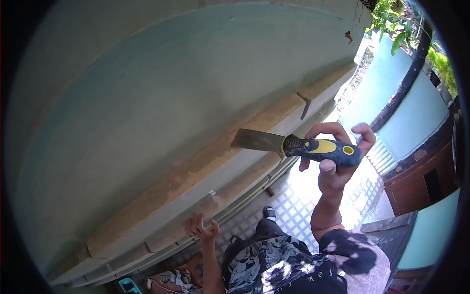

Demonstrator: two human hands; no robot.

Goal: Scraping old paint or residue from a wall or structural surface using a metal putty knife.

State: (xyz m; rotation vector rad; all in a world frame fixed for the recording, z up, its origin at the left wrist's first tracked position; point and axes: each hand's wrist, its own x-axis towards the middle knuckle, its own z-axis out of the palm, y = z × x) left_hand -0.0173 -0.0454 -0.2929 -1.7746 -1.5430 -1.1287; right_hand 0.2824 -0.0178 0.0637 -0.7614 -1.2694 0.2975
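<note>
Right hand: my right hand (338,161) is raised in front of the wall, fingers curled round the handle of a putty knife (298,145); thumb beneath the handle, fingertips over its top and far end. The grasp is closed and firm on the tool.
Putty knife: dark blue and yellow handle with a round hole near its butt; flat, dull metal blade (257,140) pointing to my left. I see the blade's tip lying against, or just short of, the bare tan strip of the wall; I cannot tell whether it touches.
Left hand: my left hand (200,228) is low, well apart from the tool, fingers loosely spread and half curled. It holds nothing; its fingertips are at the lower moulding of the wall, contact uncertain.
Wall: pale green painted wall (147,98) fills the upper left of my view.
Tan strip: a scraped, unpainted band (196,171) runs diagonally along the ledge, from lower left to upper right.
Ledge: stepped grey-green moulding (161,220) below the strip.
Floor: white patterned tiles (303,206), brightly sunlit, beneath my knees.
Clothing: patterned shorts (259,259) and a dark printed sleeve (352,250).
Periphery: green leaves (391,19) at the upper right; a brown cabinet (426,181) at the right.
</note>
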